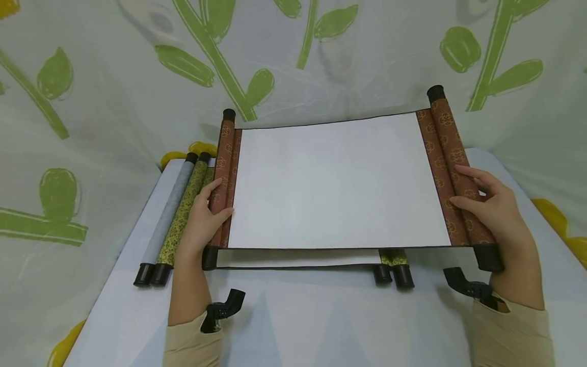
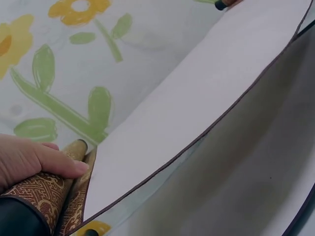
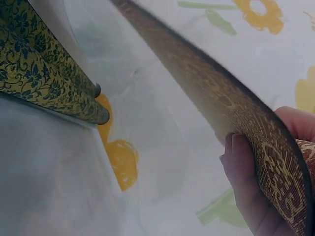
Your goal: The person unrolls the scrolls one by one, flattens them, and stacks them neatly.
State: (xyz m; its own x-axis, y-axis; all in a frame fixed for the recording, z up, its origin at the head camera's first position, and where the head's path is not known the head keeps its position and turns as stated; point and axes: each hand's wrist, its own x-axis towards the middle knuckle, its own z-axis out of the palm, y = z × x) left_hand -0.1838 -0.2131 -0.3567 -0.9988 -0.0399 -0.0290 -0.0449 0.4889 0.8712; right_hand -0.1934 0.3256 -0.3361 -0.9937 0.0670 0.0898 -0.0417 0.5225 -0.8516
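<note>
Both hands hold up a partly unrolled scroll (image 1: 335, 183) with blank white paper and red-brown patterned ends on black-capped rollers. My left hand (image 1: 202, 224) grips its left roller (image 1: 223, 163), thumb at the paper's edge; in the left wrist view the thumb of the left hand (image 2: 37, 160) lies over the patterned border. On the other side, my right hand (image 1: 500, 211) pinches the right roller (image 1: 458, 153), which is raised higher than the left. In the right wrist view the fingers of the right hand (image 3: 243, 172) curl round the brown patterned end.
Under the held scroll lies a yellow-green patterned scroll (image 1: 185, 214), opened out and mostly hidden, its right end (image 1: 394, 257) showing. A grey roller (image 1: 169, 209) lies beside it at the left. The pale table (image 1: 321, 316) meets a floral sheet (image 1: 321, 86) behind.
</note>
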